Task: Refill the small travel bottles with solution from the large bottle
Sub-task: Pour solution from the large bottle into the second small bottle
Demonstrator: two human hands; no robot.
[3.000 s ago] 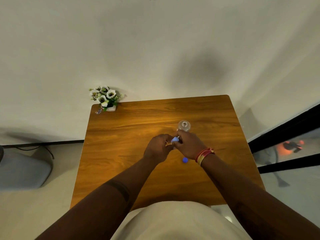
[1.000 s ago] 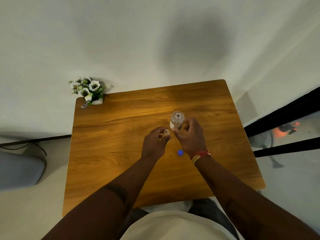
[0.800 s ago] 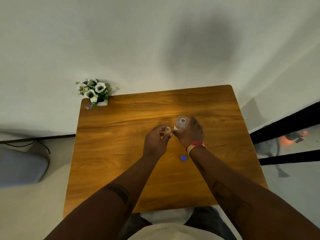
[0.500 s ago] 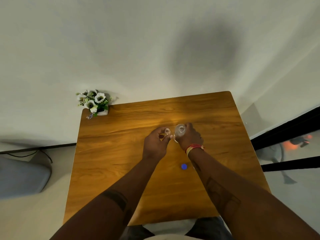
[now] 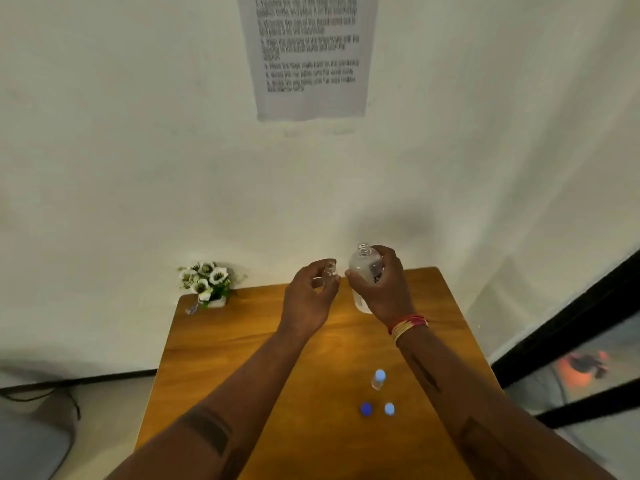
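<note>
A wooden table (image 5: 242,358) with a warm orange-brown grain stands against a plain off-white wall (image 5: 121,150). At its 10 o'clock corner sits a small pot of white flowers (image 5: 206,281). A printed sheet of paper (image 5: 309,55) hangs on the wall at 12 o'clock; its lines of text are too blurred to read. At 3 o'clock a dark-framed glass panel (image 5: 588,358) runs down the side of the room, and a dark cable (image 5: 52,393) trails on the floor at 8 o'clock.

The right hand (image 5: 384,289) is wrapped around the large bottle (image 5: 366,271), lifted above the far part of the table. The bottle stands nearly upright, long axis vertical, its uncapped neck pointing up and slightly away. It has a label with dark lettering, which cannot be made out. Red and yellow bangles (image 5: 408,325) circle that wrist.

The left hand (image 5: 308,299) pinches a small clear bottle (image 5: 330,270) between fingers and thumb, just beside the large bottle at its 9 o'clock, mouth open and pointing up.

Near the table's 4 o'clock edge a second small bottle (image 5: 378,380) with a pale blue cap stands upright. Just nearer lie a dark blue cap (image 5: 366,408) and a light blue cap (image 5: 389,408), side by side and apart.
</note>
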